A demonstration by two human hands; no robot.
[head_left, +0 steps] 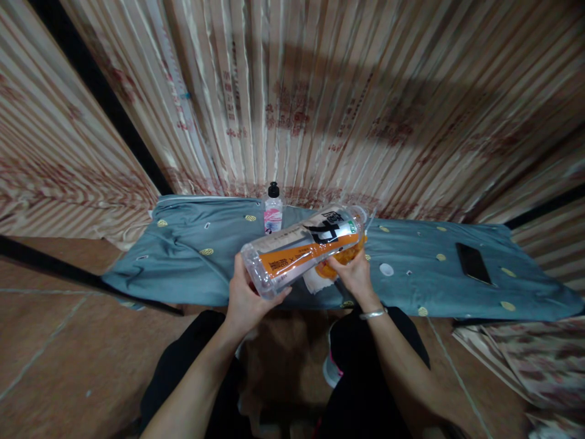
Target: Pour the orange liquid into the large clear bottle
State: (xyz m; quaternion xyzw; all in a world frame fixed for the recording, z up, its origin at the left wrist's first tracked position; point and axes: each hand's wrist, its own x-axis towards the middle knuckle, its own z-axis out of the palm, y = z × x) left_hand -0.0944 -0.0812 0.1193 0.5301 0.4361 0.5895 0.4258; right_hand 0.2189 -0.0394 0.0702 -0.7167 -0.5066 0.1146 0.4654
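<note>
A large clear plastic bottle [304,244] with an orange and silver label lies tilted in the air, its base to the left and its neck up to the right. My left hand [249,299] is closed around the base end, thumb along the underside. My right hand [356,274] is closed on a translucent orange object [331,268] behind and below the bottle; its kind is partly hidden. A white piece [316,281], like paper or tissue, shows beneath it. A white round cap [386,269] rests on the cloth to the right of my right hand.
A small bottle [273,210] with a black cap and pink label stands behind the large bottle. The narrow bench has a blue-green patterned cloth [192,268]. A black phone [473,263] lies at its right. Pleated curtains [292,91] hang behind; dark poles [105,103] frame the left.
</note>
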